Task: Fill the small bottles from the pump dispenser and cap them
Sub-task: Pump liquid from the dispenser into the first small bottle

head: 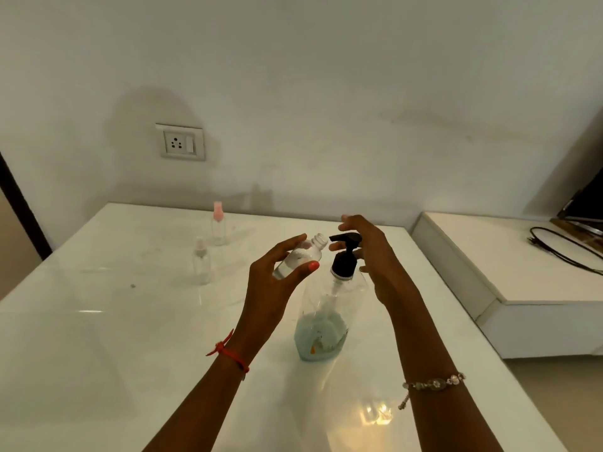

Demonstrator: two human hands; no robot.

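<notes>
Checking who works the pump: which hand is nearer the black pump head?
Right. The right hand is at the pump head, fingers above and behind it; the left hand sits left of it, holding a small bottle tilted toward the spout.

Dim, soft focus, glare on table (375,415)

- The bench (98,321) is seen as a smooth, glossy white surface in which light is mirrored.
- The pump dispenser (329,308) is made of clear, shiny plastic; its pump head (344,259) is black plastic with a duller sheen.
- The small bottle (301,257) gripped in the left hand (274,282) is transparent and smooth; plastic or glass cannot be told.
- The pink-capped bottle (218,225) and the clear-capped bottle (201,261) have clear, smooth bodies.
- The wall (326,93) is painted matt.
- The socket plate (181,142) is smooth white plastic.
- A red thread (228,352) of cloth cord and a bracelet (434,383) of shiny beads are worn at the wrists.
</notes>
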